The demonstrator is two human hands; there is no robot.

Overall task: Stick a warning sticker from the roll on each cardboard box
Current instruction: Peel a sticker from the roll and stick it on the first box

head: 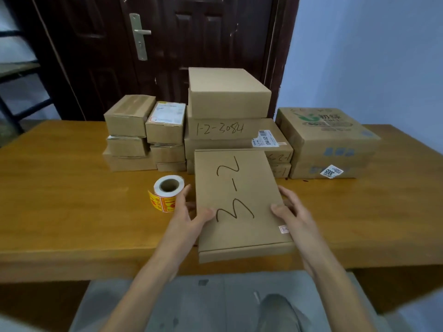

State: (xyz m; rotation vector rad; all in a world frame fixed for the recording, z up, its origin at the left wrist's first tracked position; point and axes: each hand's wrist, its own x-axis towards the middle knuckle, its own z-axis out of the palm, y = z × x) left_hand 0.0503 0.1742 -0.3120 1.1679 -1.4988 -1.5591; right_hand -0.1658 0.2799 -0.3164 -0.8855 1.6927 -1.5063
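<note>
A flat cardboard box (239,188) with "3-2" handwritten on its top sits at the table's front edge, slightly overhanging it. My left hand (189,212) grips its left side, thumb on the top face. My right hand (291,212) grips its right side in the same way. A small pink-edged label shows on the top beside my right wrist. The roll of yellow and red warning stickers (166,192) lies on the table just left of my left hand.
Behind the box, several cardboard boxes are stacked: small ones (146,133) at the left, a tall stack marked "1-2-3084" (227,111) in the middle, a printed carton (326,142) at the right. The wooden table (60,188) spreads to the left. A dark door stands behind.
</note>
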